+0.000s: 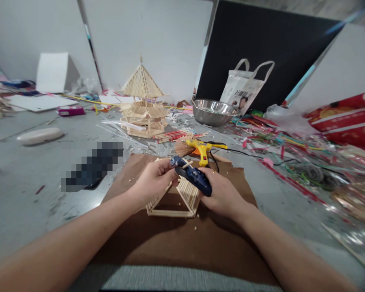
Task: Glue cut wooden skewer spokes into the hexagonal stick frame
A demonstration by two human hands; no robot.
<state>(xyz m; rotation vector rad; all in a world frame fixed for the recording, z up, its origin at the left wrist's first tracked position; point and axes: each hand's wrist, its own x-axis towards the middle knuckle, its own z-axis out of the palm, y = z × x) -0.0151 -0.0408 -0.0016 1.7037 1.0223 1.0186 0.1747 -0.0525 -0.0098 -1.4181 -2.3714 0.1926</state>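
Forearms [91, 225] bare; left hand [153, 180], right hand [225, 194] bare.

A grey bench [15, 174] spreads under and around the hands [158, 178], with a soft glint of light [99, 198] to their left. Beyond the hands stand pale upright panels [149, 32] with narrow gaps between; ahead and to the right, a large black panel [261, 42] leans at an angle, with another pale panel [355, 61] farther right.

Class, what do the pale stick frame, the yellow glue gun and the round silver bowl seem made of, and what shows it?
Pale wooden stick frame: probably bare wood, matt and straw-coloured.
Yellow pistol-shaped plastic glue gun: likely moulded plastic, smooth and evenly coloured.
Round silver metal bowl: apparently steel, polished, with bright reflections; exact metal unclear.
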